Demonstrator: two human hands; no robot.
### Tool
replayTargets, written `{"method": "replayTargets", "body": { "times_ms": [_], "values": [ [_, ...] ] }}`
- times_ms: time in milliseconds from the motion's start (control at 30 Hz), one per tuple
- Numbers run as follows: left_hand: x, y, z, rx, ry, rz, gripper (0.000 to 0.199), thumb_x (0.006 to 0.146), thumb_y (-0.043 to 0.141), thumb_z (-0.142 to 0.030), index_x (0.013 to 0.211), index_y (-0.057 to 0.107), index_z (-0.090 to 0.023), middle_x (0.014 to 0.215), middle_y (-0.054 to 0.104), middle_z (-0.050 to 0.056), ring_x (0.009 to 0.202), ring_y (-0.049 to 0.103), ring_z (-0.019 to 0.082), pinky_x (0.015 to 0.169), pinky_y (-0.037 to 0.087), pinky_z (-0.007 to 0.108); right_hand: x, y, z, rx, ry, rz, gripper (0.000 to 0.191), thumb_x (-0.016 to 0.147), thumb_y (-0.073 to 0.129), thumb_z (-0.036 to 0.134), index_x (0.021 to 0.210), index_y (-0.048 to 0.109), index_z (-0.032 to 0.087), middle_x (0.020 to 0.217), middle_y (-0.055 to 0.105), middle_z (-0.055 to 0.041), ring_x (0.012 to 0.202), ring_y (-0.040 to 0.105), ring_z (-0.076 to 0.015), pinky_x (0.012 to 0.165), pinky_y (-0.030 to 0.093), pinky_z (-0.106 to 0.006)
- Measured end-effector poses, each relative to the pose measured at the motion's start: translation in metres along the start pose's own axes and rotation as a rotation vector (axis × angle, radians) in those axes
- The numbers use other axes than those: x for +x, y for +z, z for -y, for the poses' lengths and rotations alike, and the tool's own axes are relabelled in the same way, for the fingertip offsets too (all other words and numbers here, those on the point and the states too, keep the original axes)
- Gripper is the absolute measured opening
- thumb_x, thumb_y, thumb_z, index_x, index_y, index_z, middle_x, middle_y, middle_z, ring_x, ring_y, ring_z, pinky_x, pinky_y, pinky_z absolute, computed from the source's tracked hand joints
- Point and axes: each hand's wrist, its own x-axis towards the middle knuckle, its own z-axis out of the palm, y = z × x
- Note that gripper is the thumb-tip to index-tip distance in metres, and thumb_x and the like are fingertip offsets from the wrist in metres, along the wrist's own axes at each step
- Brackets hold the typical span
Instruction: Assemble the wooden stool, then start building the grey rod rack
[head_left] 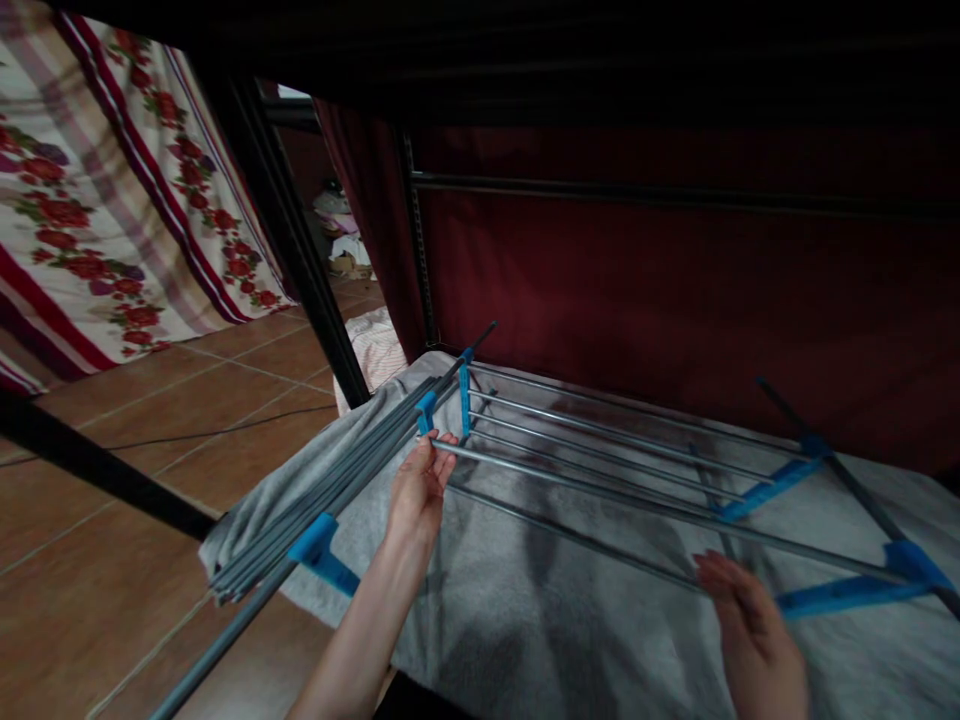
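A rack of grey metal rods with blue plastic brackets stands on a grey blanket [517,600]. My left hand [421,480] pinches the left end of a long grey rod [570,483], just below a blue bracket [426,410]. At the lower right my right hand [754,630] is slightly blurred, its fingers at the right end of a lower rod [570,540], beside a blue bracket [855,595]; whether it grips the rod is unclear. A bundle of loose grey rods [322,500] lies on the blanket to the left of my left hand.
A dark metal frame post [289,230] rises at the left, with a dark beam overhead. Behind the rack hangs a dark red cloth [637,280]. A floral curtain [112,200] hangs at the left above the tiled floor [150,440], where a thin cable [225,430] runs.
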Motion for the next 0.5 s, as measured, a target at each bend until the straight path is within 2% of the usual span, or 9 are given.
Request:
{"method": "replayTargets", "body": {
  "times_ms": [67,167,333,400,500],
  "values": [
    [0.001,-0.002,0.000,0.007,0.012,0.010,0.014,0.089,0.055,-0.016,0.096,0.066,-0.011,0.090,0.071,0.011,0.077,0.070,0.015,0.064,0.057,0.021,-0.005,0.021,0.013,0.105,0.099,0.195,0.042,0.069,0.069,0.050,0.102,0.068,0.025,0.111,0.068,-0.0062,0.104,0.063,-0.0294,0.097,0.046,-0.046],
    [0.002,-0.005,0.000,0.035,0.029,0.025,0.013,0.088,0.057,-0.017,0.095,0.066,-0.011,0.089,0.072,0.011,0.074,0.070,0.015,0.063,0.057,0.021,-0.007,0.048,0.031,0.363,0.249,0.317,0.045,0.068,0.072,0.045,0.110,0.066,0.029,0.109,0.069,-0.0035,0.094,0.066,-0.0246,0.088,0.052,-0.041],
    [0.003,-0.008,-0.003,0.141,0.041,0.001,0.012,0.084,0.064,-0.019,0.091,0.068,-0.011,0.081,0.071,0.009,0.065,0.068,0.012,0.058,0.054,0.018,0.005,0.075,0.050,0.757,0.434,0.466,0.029,0.070,0.075,0.035,0.097,0.069,0.029,0.090,0.071,-0.0007,0.072,0.063,-0.0153,0.067,0.054,-0.029],
    [0.005,-0.009,-0.005,0.183,0.054,-0.013,0.012,0.083,0.065,-0.020,0.091,0.068,-0.011,0.072,0.069,0.005,0.062,0.067,0.011,0.055,0.051,0.016,0.009,0.083,0.057,0.818,0.467,0.498,0.029,0.070,0.075,0.033,0.097,0.069,0.028,0.086,0.070,-0.0007,0.068,0.061,-0.0137,0.062,0.053,-0.027],
    [0.008,-0.010,-0.005,0.255,0.062,0.023,0.016,0.082,0.065,-0.023,0.092,0.068,-0.011,0.070,0.067,0.002,0.064,0.067,0.010,0.057,0.048,0.017,0.011,0.090,0.067,0.829,0.450,0.483,0.031,0.071,0.075,0.033,0.100,0.070,0.025,0.086,0.070,-0.0013,0.070,0.061,-0.0130,0.063,0.053,-0.026]
  ]
}}
